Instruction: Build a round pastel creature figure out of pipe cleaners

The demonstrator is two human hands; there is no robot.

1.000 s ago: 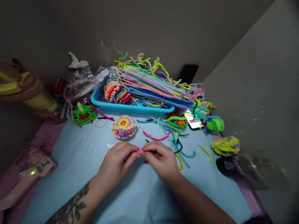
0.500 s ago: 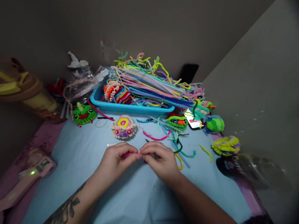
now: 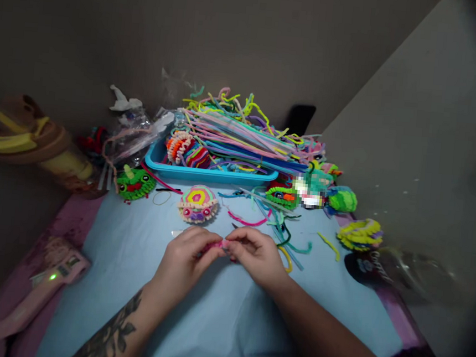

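Above the middle of the cloth, my left hand (image 3: 185,254) pinches a small pink fuzzy piece of pipe cleaner (image 3: 217,245) between thumb and fingers. My right hand (image 3: 256,256) meets it fingertip to fingertip, closed on the other end of the same piece. Most of the pink piece is covered by my fingers. A dark pointed tip (image 3: 234,226) sticks out behind my right hand; what it belongs to is hidden. Just beyond my hands sits a round pipe-cleaner figure (image 3: 198,204) with a yellow and pink patterned top and a cream ruffled edge.
A blue tray (image 3: 209,175) heaped with pipe cleaners (image 3: 242,131) stands at the back. Loose pipe-cleaner pieces (image 3: 251,222) lie before it. Green figure (image 3: 136,184) and yellow bundle (image 3: 359,234) flank them. Pink glue gun (image 3: 45,289), left; drink cup (image 3: 52,156), far left; clear cup (image 3: 413,274), right.
More of the pink piece shows between my hands now. My fingertips have shifted slightly around it, and the left thumb has drawn back a little.
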